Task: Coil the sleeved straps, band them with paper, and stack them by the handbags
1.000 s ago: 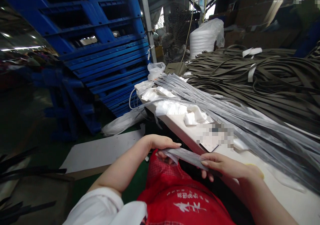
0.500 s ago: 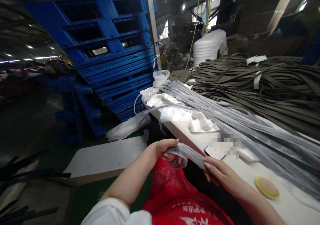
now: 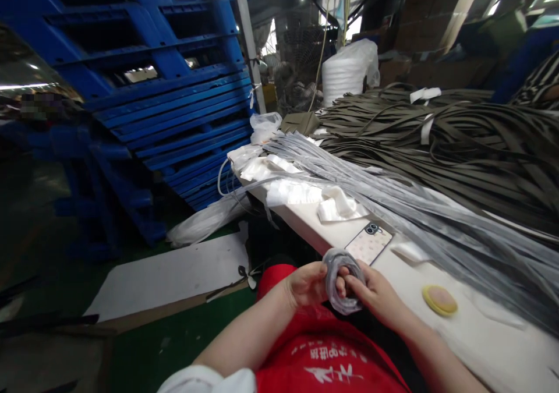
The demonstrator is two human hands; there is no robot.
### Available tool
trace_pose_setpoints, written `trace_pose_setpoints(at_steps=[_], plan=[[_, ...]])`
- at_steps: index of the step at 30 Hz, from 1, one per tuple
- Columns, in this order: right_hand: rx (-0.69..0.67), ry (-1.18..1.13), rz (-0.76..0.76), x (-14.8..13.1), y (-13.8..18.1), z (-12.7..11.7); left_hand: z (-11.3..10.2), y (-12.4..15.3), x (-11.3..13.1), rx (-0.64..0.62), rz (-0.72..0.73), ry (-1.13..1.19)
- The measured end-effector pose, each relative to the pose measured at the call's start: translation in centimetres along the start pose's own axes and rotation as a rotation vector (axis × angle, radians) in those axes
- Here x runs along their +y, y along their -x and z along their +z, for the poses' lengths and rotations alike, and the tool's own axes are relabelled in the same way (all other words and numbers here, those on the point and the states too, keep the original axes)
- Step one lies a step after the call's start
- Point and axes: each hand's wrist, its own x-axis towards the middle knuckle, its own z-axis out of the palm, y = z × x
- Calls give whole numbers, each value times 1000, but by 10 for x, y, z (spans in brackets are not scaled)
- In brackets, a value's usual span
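A grey strip (image 3: 338,276) is wound into a small coil between both hands, just below the edge of the white table (image 3: 458,346). My left hand (image 3: 308,283) grips the coil's left side with fingers curled round it. My right hand (image 3: 374,291) pinches its right side, a finger tucked through the loop. Behind the hands a phone (image 3: 369,243) lies face down on the table. A long pile of the same grey strips (image 3: 419,218) runs across the table to the right.
A heap of olive-green straps (image 3: 458,142) fills the table's far side. White cloth pieces (image 3: 305,192) and a round yellow pad (image 3: 439,300) lie on the table. Blue pallets (image 3: 174,102) lean at the left; a white board (image 3: 174,276) lies on the green floor.
The strip, held stretched flat between both hands a second ago, has been rolled up into a tight coil. Both hands have come together over my lap.
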Motion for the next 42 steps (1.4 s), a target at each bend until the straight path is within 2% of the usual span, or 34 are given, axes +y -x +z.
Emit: trace_pose_setpoints(at_steps=[2, 4, 7, 10, 14, 17, 21, 27, 31, 37, 39, 42], plan=[[-93, 109, 62, 0, 13, -12, -3, 0, 0, 119, -45, -178], [-190, 291, 139, 0, 25, -19, 2, 0, 0, 197, -18, -433], [-277, 512, 196, 0, 35, -18, 21, 3, -7, 77, 34, -894], [-275, 434, 194, 3, 43, -14, 38, 10, -19, -2, 93, -1135], [-238, 275, 265, 9, 60, -9, 37, 23, -35, 120, 154, -1049], [-224, 164, 304, 18, 73, 3, 27, 30, -44, 181, 69, -889], [-225, 32, 335, 28, 78, 18, 20, 24, -36, 118, -13, -843], [-222, -68, 271, 12, 58, 3, 35, 7, -14, 1, 88, -1068], [-188, -77, 254, 4, 55, -5, 45, 7, -25, 87, 173, -1094], [-136, 23, 365, 20, 82, 0, 38, 2, -40, -2, 0, -1126], [-27, 64, 372, 23, 98, -7, 40, 0, -40, -18, -42, -1137], [385, 359, 456, 33, 132, -36, 43, -3, -39, 6, -63, -1146]])
